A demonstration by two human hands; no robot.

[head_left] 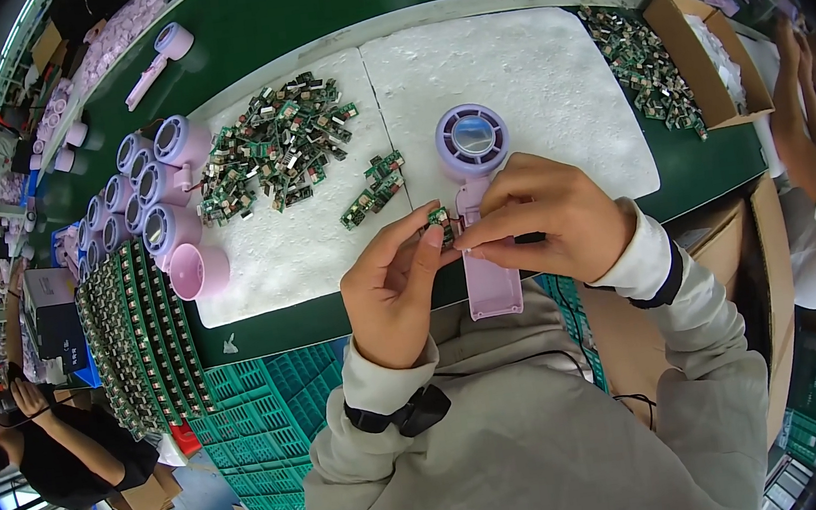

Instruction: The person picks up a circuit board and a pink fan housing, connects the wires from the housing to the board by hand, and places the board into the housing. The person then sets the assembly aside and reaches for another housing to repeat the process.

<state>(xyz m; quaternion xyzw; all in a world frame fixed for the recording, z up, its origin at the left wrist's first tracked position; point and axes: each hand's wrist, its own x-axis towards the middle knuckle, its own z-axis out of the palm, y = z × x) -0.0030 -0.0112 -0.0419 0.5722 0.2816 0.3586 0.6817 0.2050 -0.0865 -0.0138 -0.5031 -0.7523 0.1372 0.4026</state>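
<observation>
A pink handheld fan with a round purple head (pixel 473 141) lies at the table's front edge, its open handle shell (pixel 494 291) pointing toward me. My left hand (pixel 393 282) is closed, pinching a small green circuit board (pixel 439 216) between thumb and fingers beside the handle's upper end. My right hand (pixel 549 214) is closed in a pinch over the handle, fingertips close to the board; what is between them is too small to make out. Left of the fan lies a short row of circuit boards (pixel 374 190), near a large heap of loose boards (pixel 285 143).
White foam sheets (pixel 507 62) cover the green table. Several fan heads (pixel 158 183) and upright panels of circuit boards (pixel 140 336) stand at left. More boards (pixel 643 67) lie by a cardboard box (pixel 708 60) at right. Other people work at both sides. A green crate (pixel 261 423) stands below.
</observation>
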